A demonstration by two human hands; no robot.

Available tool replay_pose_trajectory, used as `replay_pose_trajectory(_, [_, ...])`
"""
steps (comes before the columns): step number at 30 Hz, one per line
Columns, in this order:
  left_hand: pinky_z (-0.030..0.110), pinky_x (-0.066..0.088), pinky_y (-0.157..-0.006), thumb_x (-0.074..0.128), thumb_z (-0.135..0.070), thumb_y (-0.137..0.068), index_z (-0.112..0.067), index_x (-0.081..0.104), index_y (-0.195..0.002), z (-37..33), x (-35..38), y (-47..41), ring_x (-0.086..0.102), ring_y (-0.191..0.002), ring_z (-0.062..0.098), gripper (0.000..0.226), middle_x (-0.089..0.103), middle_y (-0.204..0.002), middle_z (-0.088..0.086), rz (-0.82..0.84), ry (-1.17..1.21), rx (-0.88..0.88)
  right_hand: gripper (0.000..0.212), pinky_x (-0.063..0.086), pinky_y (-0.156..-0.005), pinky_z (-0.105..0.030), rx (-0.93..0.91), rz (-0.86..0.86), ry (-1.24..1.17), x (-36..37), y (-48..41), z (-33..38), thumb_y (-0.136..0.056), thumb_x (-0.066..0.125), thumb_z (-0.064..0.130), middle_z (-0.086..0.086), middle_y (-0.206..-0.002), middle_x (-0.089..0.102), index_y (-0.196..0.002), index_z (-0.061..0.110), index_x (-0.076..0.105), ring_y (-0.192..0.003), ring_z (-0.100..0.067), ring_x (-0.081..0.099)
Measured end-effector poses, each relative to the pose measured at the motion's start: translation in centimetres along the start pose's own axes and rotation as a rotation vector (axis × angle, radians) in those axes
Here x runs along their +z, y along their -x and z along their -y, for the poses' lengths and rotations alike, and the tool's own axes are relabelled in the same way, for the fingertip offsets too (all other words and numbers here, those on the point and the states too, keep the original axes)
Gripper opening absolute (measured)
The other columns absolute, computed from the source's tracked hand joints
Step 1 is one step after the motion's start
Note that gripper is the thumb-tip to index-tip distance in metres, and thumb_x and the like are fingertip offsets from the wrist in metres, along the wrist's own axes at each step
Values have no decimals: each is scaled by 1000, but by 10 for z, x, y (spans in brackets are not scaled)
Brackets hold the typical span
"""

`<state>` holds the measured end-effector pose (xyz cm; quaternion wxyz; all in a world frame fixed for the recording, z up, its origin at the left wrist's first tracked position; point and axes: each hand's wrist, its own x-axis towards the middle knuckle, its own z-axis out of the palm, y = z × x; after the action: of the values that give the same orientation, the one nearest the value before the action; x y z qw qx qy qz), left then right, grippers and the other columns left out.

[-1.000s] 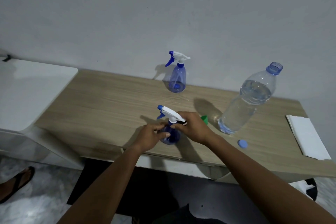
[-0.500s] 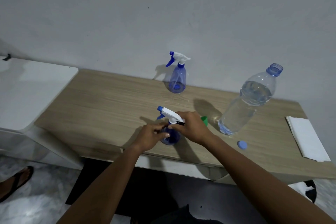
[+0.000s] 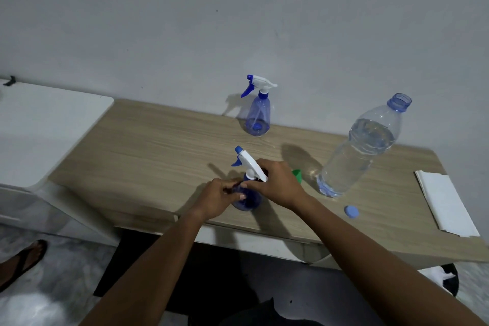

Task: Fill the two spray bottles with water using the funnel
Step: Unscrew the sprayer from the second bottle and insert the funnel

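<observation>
Near spray bottle upright close to table front edge, bare wood stretching leftward. Left hand curled round body, right hand pinching neck under trigger head. Green funnel mostly hidden behind right hand. Water bottle uncapped, mostly full; far spray bottle by wall, fill unclear.

Both the near translucent blue plastic spray bottle and the far translucent blue plastic spray bottle have white trigger heads with blue nozzles, the plastic funnel is green, the clear water bottle has a blue neck, the round loose cap is pale blue, and the tabletop shows light wood grain.
</observation>
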<state>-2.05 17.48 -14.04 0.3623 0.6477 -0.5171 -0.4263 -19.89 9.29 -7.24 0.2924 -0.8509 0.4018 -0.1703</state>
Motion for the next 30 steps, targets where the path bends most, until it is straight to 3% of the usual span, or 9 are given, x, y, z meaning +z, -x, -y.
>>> replay_pose_trajectory(2, [2, 42, -80, 74, -5, -87, -16, 71, -121, -1, 0, 1, 65, -91, -15, 37, 75, -106, -8, -2, 12, 5, 25, 34, -53, -16, -11, -2, 11, 1, 1, -1, -80, 82, 38, 8, -69, 63, -85, 19, 67, -61, -5, 53])
replay_pose_trajectory(5, [5, 44, -86, 76, -11, -85, -18, 70, -126, 0, -1, 1, 67, -107, 2, 41, 75, -114, -7, -11, 17, 6, 11, 36, -56, -13, -41, 45, -48, -4, 5, -2, -84, 79, 22, 17, -66, 62, -94, 22, 76, -63, 6, 57])
replay_pose_trajectory(8, [3, 44, -86, 77, -12, -85, -19, 71, -125, -1, -1, 2, 67, -111, 10, 41, 75, -114, -8, -24, 3, 13, 20, 40, -60, -15, -10, 97, -88, -7, 6, -7, -86, 77, 17, 11, -81, 73, -105, 24, 78, -71, 0, 63])
replay_pose_trajectory(11, [2, 43, -84, 76, -11, -85, -17, 71, -125, -3, -1, 3, 67, -109, 6, 40, 74, -115, -7, -18, 11, 11, 26, 48, -68, -22, 0, 135, -79, -9, 4, -7, -86, 76, 20, 8, -94, 77, -111, 28, 76, -79, -7, 67])
replay_pose_trajectory(15, [3, 43, -79, 71, -3, -87, -17, 73, -119, -5, -2, 4, 66, -91, -13, 34, 77, -101, -9, 9, 20, -3, 22, 38, -58, -15, 3, 98, -53, -6, 1, 0, -80, 82, 39, 8, -78, 70, -96, 26, 73, -67, -4, 58])
replay_pose_trajectory(18, [3, 43, -76, 72, -6, -87, -22, 76, -111, -4, -1, 4, 67, -87, -10, 29, 77, -92, -15, -1, 1, -7, 29, 38, -58, -24, 16, 32, -2, 0, -2, 1, -79, 81, 45, 2, -76, 68, -89, 20, 69, -68, -14, 59])
replay_pose_trajectory(25, [2, 42, -82, 74, -5, -86, -14, 69, -126, -5, -1, 4, 65, -94, -13, 41, 74, -114, -3, -4, 37, 23, 10, 41, -62, -21, -43, 91, -66, -5, 1, -7, -85, 78, 27, 12, -77, 69, -93, 25, 72, -71, -4, 61])
replay_pose_trajectory(28, [4, 44, -83, 76, -8, -85, -16, 70, -125, -2, -2, 3, 68, -101, 0, 41, 75, -111, -4, -9, 43, 6, 20, 43, -66, -15, -14, 145, -85, -10, 3, -11, -88, 75, 23, 19, -84, 69, -107, 29, 74, -74, -1, 62])
replay_pose_trajectory(30, [3, 44, -81, 76, -7, -85, -19, 70, -123, -3, -2, 4, 67, -96, -8, 40, 75, -106, -8, -8, 46, 1, 21, 43, -66, -12, -15, 148, -83, -11, 4, -10, -88, 75, 25, 17, -88, 70, -108, 31, 74, -74, -2, 62])
